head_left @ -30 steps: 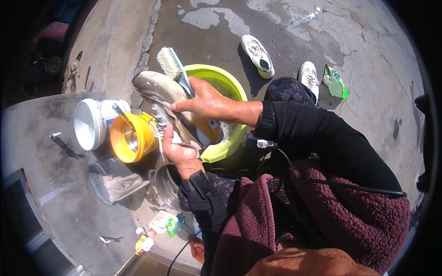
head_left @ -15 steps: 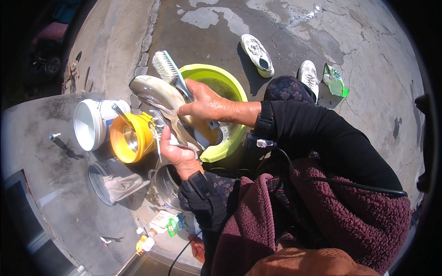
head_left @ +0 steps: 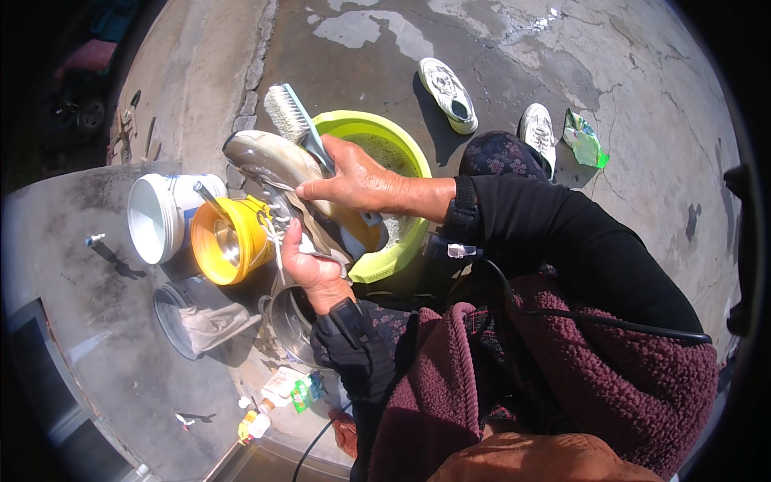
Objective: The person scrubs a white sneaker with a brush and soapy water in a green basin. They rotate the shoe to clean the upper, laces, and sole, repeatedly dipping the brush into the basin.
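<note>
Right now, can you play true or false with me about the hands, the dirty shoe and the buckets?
1. The right hand holds a white-bristled scrubbing brush. True.
2. The left hand grips the muddy grey shoe. True.
3. The round lime-green basin is upside down. False: it sits open side up.
4. The yellow plastic bucket lies right of the basin. False: it is left.
5. Two white sneakers lie on the concrete. True.
</note>
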`<control>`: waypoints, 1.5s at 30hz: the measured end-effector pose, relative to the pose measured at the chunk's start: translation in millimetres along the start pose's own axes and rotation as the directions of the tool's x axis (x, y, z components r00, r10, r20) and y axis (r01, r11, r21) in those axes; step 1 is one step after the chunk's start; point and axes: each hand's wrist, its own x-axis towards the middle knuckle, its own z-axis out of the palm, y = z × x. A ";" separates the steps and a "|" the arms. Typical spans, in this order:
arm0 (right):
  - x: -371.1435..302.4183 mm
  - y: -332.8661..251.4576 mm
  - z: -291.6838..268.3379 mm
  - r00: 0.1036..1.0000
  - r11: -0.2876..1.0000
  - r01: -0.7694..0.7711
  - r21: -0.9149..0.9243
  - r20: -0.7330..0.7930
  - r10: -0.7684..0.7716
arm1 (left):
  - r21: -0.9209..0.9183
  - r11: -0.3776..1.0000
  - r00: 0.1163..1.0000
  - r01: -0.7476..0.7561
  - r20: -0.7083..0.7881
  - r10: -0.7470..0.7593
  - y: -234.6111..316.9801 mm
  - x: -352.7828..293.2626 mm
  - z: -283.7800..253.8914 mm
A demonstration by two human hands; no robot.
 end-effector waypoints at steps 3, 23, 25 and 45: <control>-0.1 0.0 -1.6 1.000 1.000 0.013 0.000 0.008 -0.013 | -0.031 0.999 1.000 0.025 0.011 -0.024 -0.1 0.0 -2.0; -0.2 5.9 0.4 1.000 0.998 -0.005 0.061 -0.003 0.005 | -0.098 0.995 0.996 -0.012 0.084 0.020 -1.3 6.0 -14.2; -2.9 3.5 -0.7 0.998 0.999 0.049 -0.015 -0.039 -0.050 | -0.114 0.993 0.997 -0.022 0.073 0.030 -0.5 9.0 -16.8; -47.6 29.0 -1.2 0.893 0.793 0.413 -0.448 0.368 -0.258 | -0.233 0.937 0.962 -0.261 -0.137 0.234 11.3 31.0 -20.7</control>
